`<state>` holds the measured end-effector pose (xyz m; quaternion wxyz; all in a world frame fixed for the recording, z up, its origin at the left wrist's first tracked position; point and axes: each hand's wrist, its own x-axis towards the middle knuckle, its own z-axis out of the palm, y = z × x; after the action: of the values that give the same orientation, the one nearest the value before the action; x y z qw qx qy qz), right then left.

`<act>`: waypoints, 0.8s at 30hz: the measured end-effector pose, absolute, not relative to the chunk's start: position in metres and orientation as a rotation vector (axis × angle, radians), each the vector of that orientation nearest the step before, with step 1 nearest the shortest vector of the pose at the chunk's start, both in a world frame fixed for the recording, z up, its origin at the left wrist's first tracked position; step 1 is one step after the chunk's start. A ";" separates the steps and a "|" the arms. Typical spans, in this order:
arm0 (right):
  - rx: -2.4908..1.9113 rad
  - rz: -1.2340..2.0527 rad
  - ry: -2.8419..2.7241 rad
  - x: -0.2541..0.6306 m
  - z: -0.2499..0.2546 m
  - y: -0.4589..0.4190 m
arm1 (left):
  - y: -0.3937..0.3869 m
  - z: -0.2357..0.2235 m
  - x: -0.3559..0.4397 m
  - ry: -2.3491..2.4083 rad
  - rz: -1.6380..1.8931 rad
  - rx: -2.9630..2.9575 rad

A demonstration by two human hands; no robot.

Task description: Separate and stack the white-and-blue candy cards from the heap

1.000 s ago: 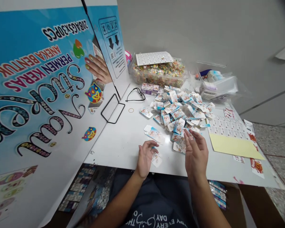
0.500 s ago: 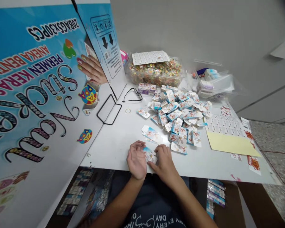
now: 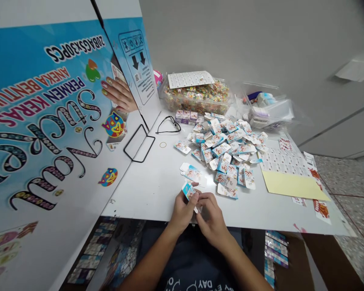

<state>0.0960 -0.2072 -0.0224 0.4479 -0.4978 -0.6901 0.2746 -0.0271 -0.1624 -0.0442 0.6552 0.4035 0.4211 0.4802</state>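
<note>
My left hand and my right hand meet at the near edge of the white table. Together they pinch a small blue-and-white printed card packet, tilted upward between the fingertips. Just beyond lies a short stack of the same flat packets. Farther back spreads a large heap of several packets.
A big blue printed carton flap stands at the left. Black glasses and a rubber band lie mid-table. A clear tub of coloured candy, a plastic bag of items, sticker sheets and yellow paper sit behind and right.
My right hand came back from the heap to meet my left hand at the table edge. Both hands then lifted the small packet slightly and tilted it up.
</note>
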 end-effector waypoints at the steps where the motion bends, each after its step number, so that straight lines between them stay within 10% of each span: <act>1: -1.235 0.731 -1.705 0.095 -0.019 -0.208 | -0.162 -0.044 -0.028 0.952 1.099 0.919; 6: -1.181 0.773 -1.625 0.097 -0.010 -0.208 | -0.165 -0.041 -0.026 0.992 1.189 1.008; 15: -1.300 -0.104 -1.702 0.104 -0.019 -0.222 | -0.173 -0.039 -0.007 1.291 1.234 1.033; 24: -1.498 0.046 -1.980 0.086 -0.015 -0.207 | -0.182 -0.052 -0.013 1.384 1.230 1.197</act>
<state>0.0857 -0.2069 -0.0152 0.3233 -0.5707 -0.7546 0.0175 -0.0128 -0.1821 -0.0517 0.4514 0.4844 0.5601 0.4979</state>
